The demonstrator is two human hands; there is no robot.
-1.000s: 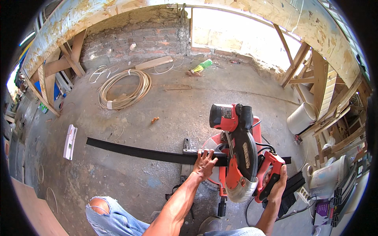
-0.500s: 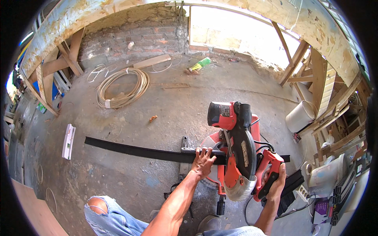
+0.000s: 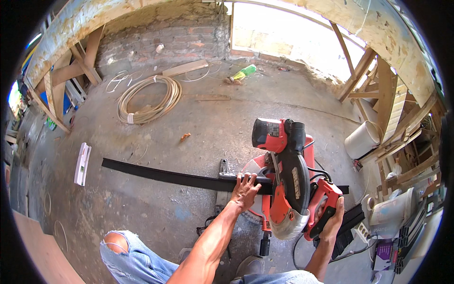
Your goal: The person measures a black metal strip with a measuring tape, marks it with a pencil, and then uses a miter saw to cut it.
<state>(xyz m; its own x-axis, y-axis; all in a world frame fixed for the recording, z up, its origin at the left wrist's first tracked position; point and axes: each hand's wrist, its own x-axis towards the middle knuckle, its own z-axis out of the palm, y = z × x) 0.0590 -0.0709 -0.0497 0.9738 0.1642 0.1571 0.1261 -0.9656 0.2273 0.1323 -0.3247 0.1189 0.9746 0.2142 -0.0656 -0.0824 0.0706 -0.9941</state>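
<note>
A red and black miter saw point(image 3: 295, 177) stands on the concrete floor in front of me, its cutting head over a long black profile strip point(image 3: 189, 179). The strip runs far out to the left, with a short end showing right of the saw. My left hand point(image 3: 245, 193) grips the strip by the fence, fingers bent over its top edge, left of the blade guard. Wrapped round the saw's red handle is my right hand point(image 3: 334, 219); its fingers are partly hidden. The blade and the spot where it meets the strip are hidden by the guard.
A white spirit level point(image 3: 82, 164) lies at the left. Farther off are a coiled hose point(image 3: 124, 102), a wooden board point(image 3: 185, 67) and a green bottle point(image 3: 245, 72). At the right stand a white bucket point(image 3: 362, 140), a paint pail point(image 3: 393, 210) and a power strip point(image 3: 363, 232) with cords.
My view has tilted slightly, so the far floor sits a little higher in the picture. Both hands keep their holds on the strip and the saw handle.
</note>
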